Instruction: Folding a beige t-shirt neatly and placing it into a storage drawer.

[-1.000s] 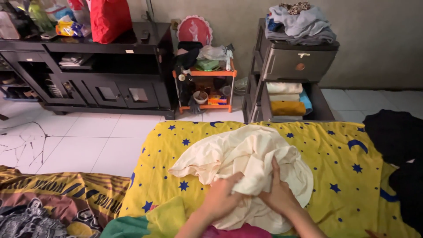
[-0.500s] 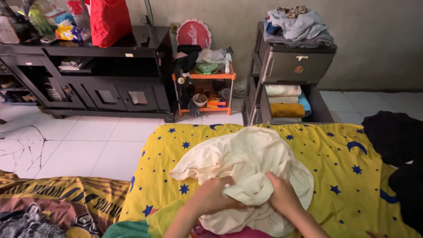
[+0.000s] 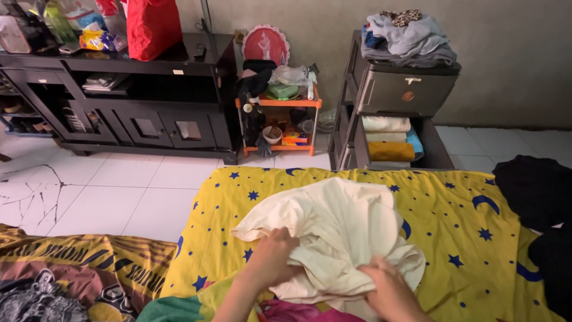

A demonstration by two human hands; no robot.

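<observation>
Cream cloth (image 3: 339, 232) sits bunched on the yellow star-print sheet (image 3: 453, 220), centre of it. Left hand (image 3: 271, 259) pinches its near-left edge; right hand (image 3: 387, 292) grips its near-right fold. Still crumpled, no neat fold visible; black garments (image 3: 536, 191) at sheet's right edge untouched.

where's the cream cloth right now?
Head view, lower centre: the cream cloth lies bunched on the yellow star sheet, gripped by the left hand and right hand.
</observation>
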